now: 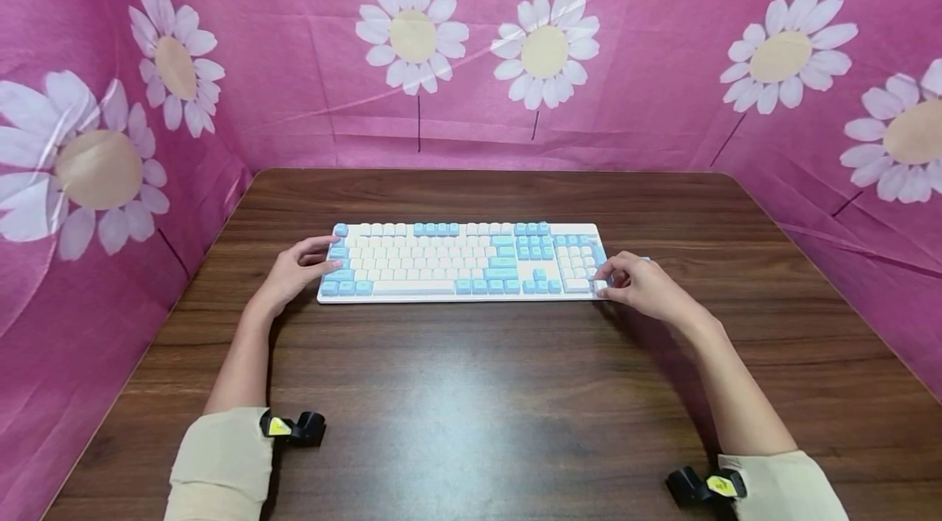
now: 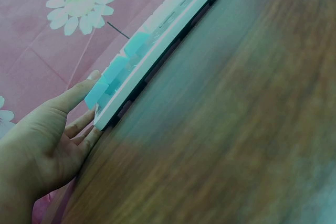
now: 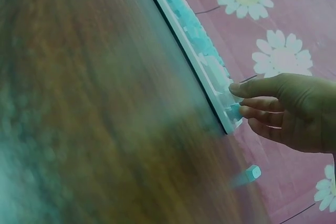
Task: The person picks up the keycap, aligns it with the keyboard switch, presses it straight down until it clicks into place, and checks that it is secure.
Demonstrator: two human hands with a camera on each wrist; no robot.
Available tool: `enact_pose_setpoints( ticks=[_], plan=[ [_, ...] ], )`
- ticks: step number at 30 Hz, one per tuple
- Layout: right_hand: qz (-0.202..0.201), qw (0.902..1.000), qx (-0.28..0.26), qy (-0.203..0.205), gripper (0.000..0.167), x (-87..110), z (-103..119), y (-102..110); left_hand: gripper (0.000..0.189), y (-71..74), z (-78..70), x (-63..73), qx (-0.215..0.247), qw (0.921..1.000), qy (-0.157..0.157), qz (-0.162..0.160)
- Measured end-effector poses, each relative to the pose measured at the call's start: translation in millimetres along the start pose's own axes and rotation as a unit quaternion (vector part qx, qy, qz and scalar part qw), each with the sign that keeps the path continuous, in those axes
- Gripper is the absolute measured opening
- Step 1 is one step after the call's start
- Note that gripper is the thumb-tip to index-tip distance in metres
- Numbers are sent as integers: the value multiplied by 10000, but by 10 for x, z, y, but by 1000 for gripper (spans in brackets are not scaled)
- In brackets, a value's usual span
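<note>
A white keyboard (image 1: 419, 289) with white and light-blue keycaps lies on the brown wooden table. At its left end my left hand (image 1: 289, 274) rests with fairly straight fingers, the tips touching the edge and outer keys. The left wrist view has that hand (image 2: 44, 142) with its thumb along the blue keys and other fingers against the side. My right hand (image 1: 639, 284) is at the lower right corner, thumb and fingers pinching a white keycap (image 1: 599, 286) by the number pad. In the right wrist view, the fingers of this hand (image 3: 302, 111) largely hide the keycap.
A loose blue keycap (image 3: 253, 173) lies on the table (image 1: 456, 390) just right of the keyboard, mostly behind my right hand in the head view. Pink cloth (image 1: 471, 136) with white daisies hangs around the table's back and sides.
</note>
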State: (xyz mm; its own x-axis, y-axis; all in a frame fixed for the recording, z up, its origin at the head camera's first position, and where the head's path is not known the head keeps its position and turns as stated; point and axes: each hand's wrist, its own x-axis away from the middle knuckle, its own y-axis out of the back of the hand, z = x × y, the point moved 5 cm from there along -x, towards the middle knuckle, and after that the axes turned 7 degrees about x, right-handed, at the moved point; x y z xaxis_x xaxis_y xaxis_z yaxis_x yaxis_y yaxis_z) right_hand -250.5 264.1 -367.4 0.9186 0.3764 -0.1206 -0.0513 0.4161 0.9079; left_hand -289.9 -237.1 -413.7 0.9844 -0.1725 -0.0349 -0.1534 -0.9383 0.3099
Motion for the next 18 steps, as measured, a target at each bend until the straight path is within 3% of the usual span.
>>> enact_pose_setpoints(
  ticks=[18],
  plan=[
    [-291,9995,123,4,11,-31,-50,-55,57,4,13,-7,-22,10000,8,-5]
  ],
)
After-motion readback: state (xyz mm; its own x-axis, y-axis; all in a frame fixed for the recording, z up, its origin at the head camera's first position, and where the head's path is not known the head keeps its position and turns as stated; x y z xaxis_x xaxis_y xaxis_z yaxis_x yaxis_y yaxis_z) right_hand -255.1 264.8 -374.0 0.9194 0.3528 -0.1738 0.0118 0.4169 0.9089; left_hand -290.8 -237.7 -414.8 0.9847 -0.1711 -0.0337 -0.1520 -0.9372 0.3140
